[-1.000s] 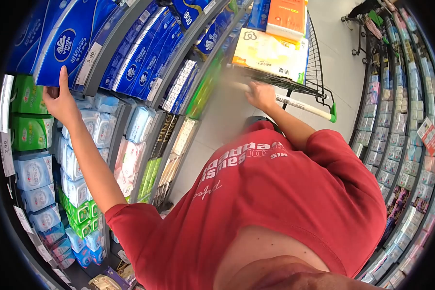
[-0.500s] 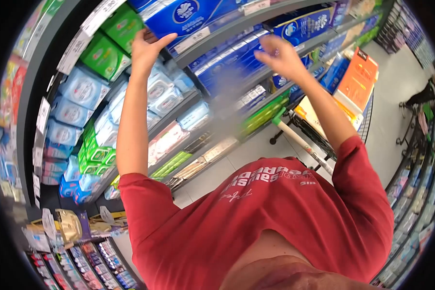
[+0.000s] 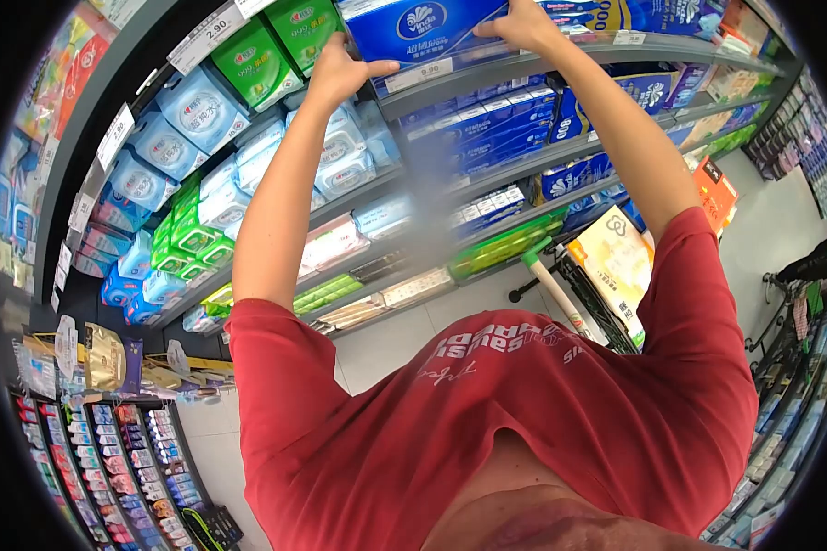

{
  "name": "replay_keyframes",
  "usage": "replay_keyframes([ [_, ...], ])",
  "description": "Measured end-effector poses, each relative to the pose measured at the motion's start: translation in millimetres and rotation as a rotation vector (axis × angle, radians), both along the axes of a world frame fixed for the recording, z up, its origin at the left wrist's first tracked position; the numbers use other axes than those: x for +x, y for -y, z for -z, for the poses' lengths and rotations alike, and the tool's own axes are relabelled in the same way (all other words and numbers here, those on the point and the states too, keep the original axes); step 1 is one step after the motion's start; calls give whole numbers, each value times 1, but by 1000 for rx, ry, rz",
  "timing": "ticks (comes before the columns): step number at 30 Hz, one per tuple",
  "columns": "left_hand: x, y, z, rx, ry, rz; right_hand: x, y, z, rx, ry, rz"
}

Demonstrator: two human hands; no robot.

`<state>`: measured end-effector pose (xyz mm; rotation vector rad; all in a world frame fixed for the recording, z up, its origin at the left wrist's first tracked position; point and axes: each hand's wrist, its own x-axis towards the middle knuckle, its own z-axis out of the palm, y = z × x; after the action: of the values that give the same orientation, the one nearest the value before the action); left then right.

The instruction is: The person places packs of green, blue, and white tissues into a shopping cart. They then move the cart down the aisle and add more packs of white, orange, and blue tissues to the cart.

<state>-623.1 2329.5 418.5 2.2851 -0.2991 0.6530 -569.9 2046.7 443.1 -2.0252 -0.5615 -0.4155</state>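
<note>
A blue Vinda tissue pack (image 3: pixel 418 32) sits at the upper edge of the view, on the top shelf above a 9.90 price label. My left hand (image 3: pixel 342 72) grips its left end, thumb along the lower front and the other fingers partly hidden at the side. At the right end, my right hand (image 3: pixel 524 28) holds the pack with its thumb across the front; its other fingers are cut off or hidden. Green tissue packs (image 3: pixel 255 66) stand just left of my left hand. Light-blue wipes packs (image 3: pixel 202 106) are stacked beyond them.
Lower shelves hold more blue tissue packs (image 3: pixel 505 129) and green packs (image 3: pixel 515 241). A shopping cart (image 3: pixel 560 289) with a pale yellow box (image 3: pixel 611 266) and an orange box (image 3: pixel 715 193) stands at the right. Another rack (image 3: pixel 110 459) is at lower left.
My right hand has moved up from in front of the lower shelf and taken the right end of the blue tissue pack. My left hand stays at the left end. The view has shifted.
</note>
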Motion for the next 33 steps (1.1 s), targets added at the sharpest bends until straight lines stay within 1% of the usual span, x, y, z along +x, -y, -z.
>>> replay_keyframes([
  [1, -3, 2, -2, 1, -4, -3, 0, -1, -3, 1, -4, -3],
  [3, -9, 6, -6, 6, -22, -32, 2, -1, -10, -12, -204, -1],
  [4, -9, 7, -6, -18, -15, -18, -1, 0, -9, -91, -3, 88],
  [5, -9, 7, -6, -14, -18, -20, -3, 1, -10, -87, -6, 86],
  [7, -10, 7, -6, -82, -42, 9, -4, 2, -14, -25, -74, -41],
  [9, -8, 6, -7, -91, -25, 19, -6, 3, -19, -43, -100, -64],
  [11, -9, 7, -15, -100, -8, 32, -15, 4, -25, -77, -46, 49],
  [12, -10, 6, -21, -99, -30, 26, -5, 6, -20, 14, -11, -26],
  [13, -14, 8, -29, -98, -52, 20, -8, 6, -22, 13, -17, -27],
  [14, -21, 14, -35, -155, -36, 33, -17, 6, -28, 54, 17, 20],
  [15, -30, 20, -41, -155, -41, 29, -25, 8, -35, 95, 51, 67],
  [16, -40, 27, -48, -119, 7, 10, -30, 11, -41, 108, 11, 64],
  [17, -48, 33, -48, -83, 55, -10, -26, 14, -37, 131, 149, 45],
  [18, -50, 38, -42, -100, 133, -33, -35, 15, -38, 131, 223, 62],
  [19, -54, 43, -34, -96, 128, -32, -47, 19, -38, 133, 298, 84],
  [20, -58, 47, -24, -116, 225, -45, -61, 24, -39, 137, 293, 90],
  [21, -62, 52, -14, -135, 318, -52, -81, 27, -41, 256, 122, -6],
  [22, -68, 59, -4, -189, 368, -11, -91, 31, -39, 379, -51, -94],
  [23, -77, 67, 1, -246, 362, 42, -92, 38, -31, 391, -63, -63],
  [24, -88, 79, 3, -250, 419, 78, -93, 48, -20, 386, 67, -113],
  [25, -96, 87, 9, -245, 395, 80, -97, 61, -9, 371, 191, -149],
  [26, -100, 86, 19, -158, 377, 2, -105, 72, -1, 399, 181, -188],
  [27, -105, 90, 30, -135, 376, -38, -112, 83, 7, 425, 170, -217],
  [28, -109, 102, 35, -165, 416, 18, -117, 94, 18, 497, 123, -275],
  [29, -110, 103, 46, -148, 355, 60, -123, 107, 31, 573, 80, -335],
  [30, -116, 117, 53, -339, 197, 169, -134, 124, 40, 524, 64, -280],
  [31, -117, 139, 55, -349, 345, 311, -145, 138, 49, 479, 48, -237],
  [32, -120, 152, 62, -403, 281, 359, -145, 148, 66, 589, 29, -295],
  [33, -120, 164, 68, -449, 223, 399, -161, 164, 84, 563, -17, -190],
])
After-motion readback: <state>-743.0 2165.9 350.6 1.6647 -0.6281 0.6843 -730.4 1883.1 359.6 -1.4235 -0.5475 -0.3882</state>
